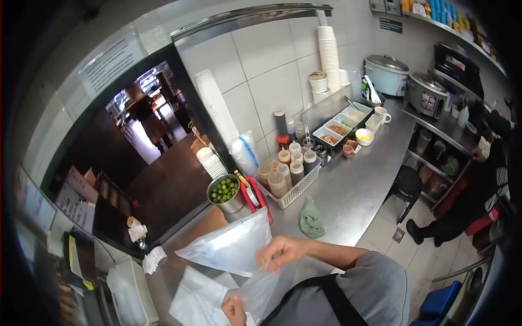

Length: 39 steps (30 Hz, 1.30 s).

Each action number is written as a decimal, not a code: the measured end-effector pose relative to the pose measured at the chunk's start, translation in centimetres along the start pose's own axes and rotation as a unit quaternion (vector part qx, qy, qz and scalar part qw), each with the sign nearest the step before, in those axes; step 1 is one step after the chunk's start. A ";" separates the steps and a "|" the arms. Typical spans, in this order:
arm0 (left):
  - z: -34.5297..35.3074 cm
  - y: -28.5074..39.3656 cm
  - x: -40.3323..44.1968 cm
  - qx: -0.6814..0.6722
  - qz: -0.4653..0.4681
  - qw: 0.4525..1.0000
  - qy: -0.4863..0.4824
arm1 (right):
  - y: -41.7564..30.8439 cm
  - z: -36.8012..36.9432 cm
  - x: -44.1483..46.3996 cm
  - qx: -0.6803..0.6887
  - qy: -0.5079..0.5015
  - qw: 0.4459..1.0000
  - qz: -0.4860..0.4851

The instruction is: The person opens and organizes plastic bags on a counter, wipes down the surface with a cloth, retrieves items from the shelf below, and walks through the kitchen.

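Over the front of the steel counter, my right hand (281, 253) is closed in a pinch on the edge of a clear plastic bag (272, 288). My left hand (234, 310), lower down, is curled closed beside the same bag; what its fingers hold is too small to make out. A second clear plastic bag (231, 242) lies just behind, between my hands and a metal bowl of green limes (224, 191). White paper sheets (200, 293) lie to the left of my left hand.
A green cloth (311, 218), a basket of squeeze bottles (293, 190) and a tray of food containers (340, 127) stand on the steel counter (361, 182). Rice cookers (387, 73) are farther back. A co-worker (467, 201) stands at right; another person (144, 108) shows beyond the opening.
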<state>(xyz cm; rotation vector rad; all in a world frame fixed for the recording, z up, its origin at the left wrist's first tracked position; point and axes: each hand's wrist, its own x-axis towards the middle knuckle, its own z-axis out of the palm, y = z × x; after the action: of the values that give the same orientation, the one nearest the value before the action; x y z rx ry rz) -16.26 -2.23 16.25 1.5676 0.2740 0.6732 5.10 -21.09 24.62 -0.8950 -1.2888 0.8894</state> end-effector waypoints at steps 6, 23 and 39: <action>-1.9 -1.4 0.3 -0.526 -0.076 0.842 -0.092 | 5.9 1.3 -0.1 -0.133 -0.250 0.959 0.029; 1.6 9.0 11.7 0.140 0.188 0.966 -0.107 | -4.0 -2.6 1.9 -0.222 0.298 0.922 -0.112; 5.0 -10.6 7.9 0.129 -0.050 0.987 0.075 | 14.0 -4.6 0.2 -0.421 0.264 0.868 -0.001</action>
<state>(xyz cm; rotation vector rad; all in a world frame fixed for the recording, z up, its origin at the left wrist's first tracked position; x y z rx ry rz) -4.84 -0.68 8.06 1.7388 0.5676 0.6984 9.11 -15.53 11.57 -1.6765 -1.1637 -0.0093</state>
